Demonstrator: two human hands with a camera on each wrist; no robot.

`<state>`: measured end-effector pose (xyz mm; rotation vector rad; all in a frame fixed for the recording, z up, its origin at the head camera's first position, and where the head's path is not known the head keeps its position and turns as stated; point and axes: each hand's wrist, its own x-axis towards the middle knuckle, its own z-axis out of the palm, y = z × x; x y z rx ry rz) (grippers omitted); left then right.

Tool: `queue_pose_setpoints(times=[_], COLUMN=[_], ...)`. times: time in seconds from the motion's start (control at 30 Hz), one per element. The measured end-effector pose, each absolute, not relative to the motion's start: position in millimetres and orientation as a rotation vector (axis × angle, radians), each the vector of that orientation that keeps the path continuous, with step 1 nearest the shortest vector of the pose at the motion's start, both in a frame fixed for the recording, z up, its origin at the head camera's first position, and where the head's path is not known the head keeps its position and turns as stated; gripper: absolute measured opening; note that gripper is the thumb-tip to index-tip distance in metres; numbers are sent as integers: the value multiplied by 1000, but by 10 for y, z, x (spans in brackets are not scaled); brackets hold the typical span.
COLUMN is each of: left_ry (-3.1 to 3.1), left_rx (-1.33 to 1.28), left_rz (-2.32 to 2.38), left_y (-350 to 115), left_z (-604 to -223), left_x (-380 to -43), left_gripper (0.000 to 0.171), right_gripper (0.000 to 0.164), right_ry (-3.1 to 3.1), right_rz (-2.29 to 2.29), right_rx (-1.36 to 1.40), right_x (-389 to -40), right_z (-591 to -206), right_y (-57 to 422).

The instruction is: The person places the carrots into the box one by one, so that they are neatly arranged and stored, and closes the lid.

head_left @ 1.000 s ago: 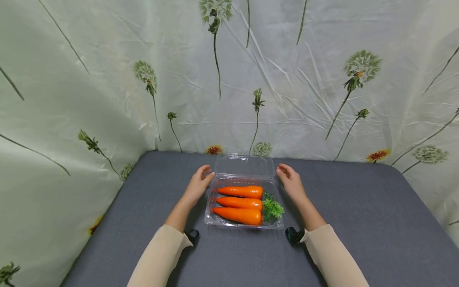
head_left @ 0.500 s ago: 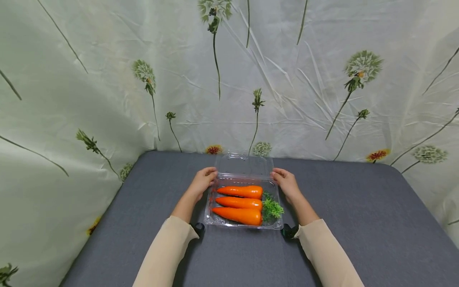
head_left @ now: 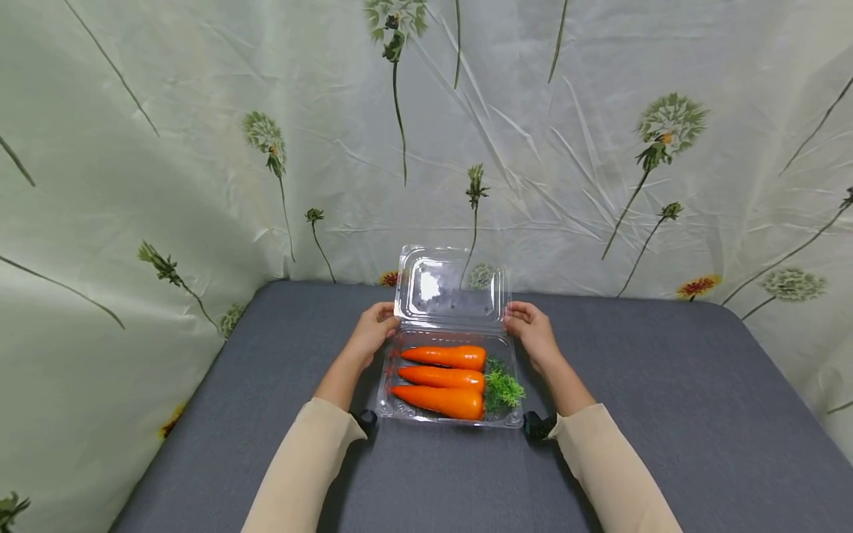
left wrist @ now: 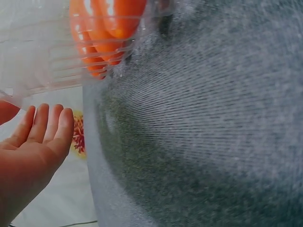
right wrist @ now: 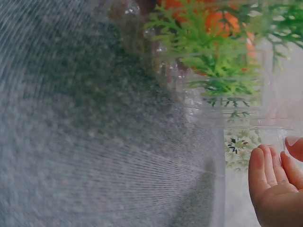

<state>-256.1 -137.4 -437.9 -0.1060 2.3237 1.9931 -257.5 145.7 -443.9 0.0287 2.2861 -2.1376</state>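
Observation:
A clear plastic clamshell container (head_left: 383,403) sits on the grey table, its hinge on the far side. Three orange carrots (head_left: 443,377) with green tops (head_left: 504,389) lie side by side in its base. The raised lid (head_left: 453,285) leans back, tilted up from the hinge. At the lid's left edge, near the hinge, my left hand (head_left: 373,333) holds the rim between thumb and fingers. My right hand (head_left: 533,333) holds the opposite edge the same way. In the right wrist view, its fingers (right wrist: 258,170) are close to the clear plastic edge.
The grey cloth-covered table (head_left: 666,414) extends to both sides of the container. Behind it and on the left hangs a pale curtain (head_left: 566,148) printed with dandelions. Dark wrist devices (head_left: 538,427) sit by both sleeves, close to the container's front corners.
Both hands have moved in from beside the container to the lid's edges. The lid has swung up from lying nearly flat behind the base. The carrots stay in place.

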Motion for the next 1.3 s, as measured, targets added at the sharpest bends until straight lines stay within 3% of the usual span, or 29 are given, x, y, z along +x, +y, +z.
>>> queue_pose_setpoints(times=[0.47, 1.3], left_ry=[2312, 2408], left_rx=[38, 82], left_rz=[2104, 2180], left_y=[-1422, -1432], left_z=[-4232, -4226], left_x=[-2544, -2384], left_gripper=[28, 19], right_gripper=[27, 36], right_ry=[2373, 2635], right_rz=[-2158, -1824], right_rx=[-68, -380], right_x=[-2474, -2027], right_z=[-4327, -4276], right_y=[1485, 1751])
